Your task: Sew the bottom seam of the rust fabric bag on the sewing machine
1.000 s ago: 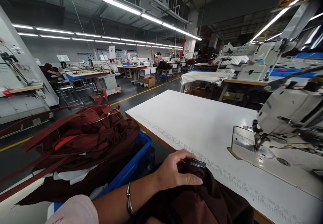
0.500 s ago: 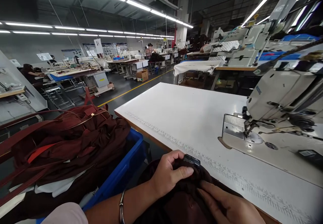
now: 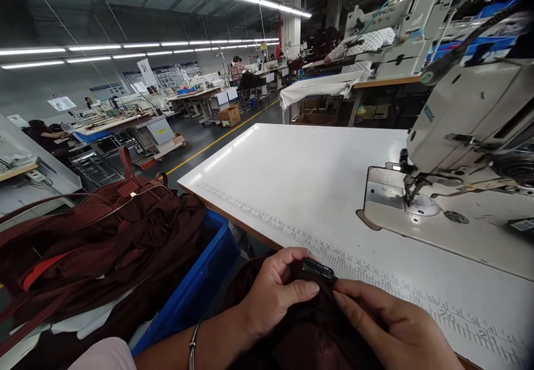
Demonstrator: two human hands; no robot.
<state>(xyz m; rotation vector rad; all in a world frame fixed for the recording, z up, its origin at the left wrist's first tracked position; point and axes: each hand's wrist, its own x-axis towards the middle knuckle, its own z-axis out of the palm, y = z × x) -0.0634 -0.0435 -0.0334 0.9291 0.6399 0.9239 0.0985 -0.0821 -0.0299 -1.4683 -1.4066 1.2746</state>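
A dark maroon fabric piece (image 3: pixel 308 331) hangs bunched between my hands at the table's front edge. On its upper edge shows a short black strip (image 3: pixel 319 270) with pale stitch-like lines. My left hand (image 3: pixel 277 286) pinches the fabric at the strip's left end, thumb in front and forefinger curled over the top. At the strip's right end, my right hand (image 3: pixel 387 314) grips the same fabric between thumb and forefinger. The lower part of the piece drops out of view below.
A white sewing table (image 3: pixel 283 175) with a printed ruler along its front edge lies ahead. To the right stands a sewing machine (image 3: pixel 463 131). A blue bin (image 3: pixel 200 270) on the left is heaped with maroon bags (image 3: pixel 137 231). Other workstations and people are farther back.
My right hand has moved up to the black strip's right end, and more of the strip now shows. The left hand keeps its pinch. The camera view has shifted slightly.
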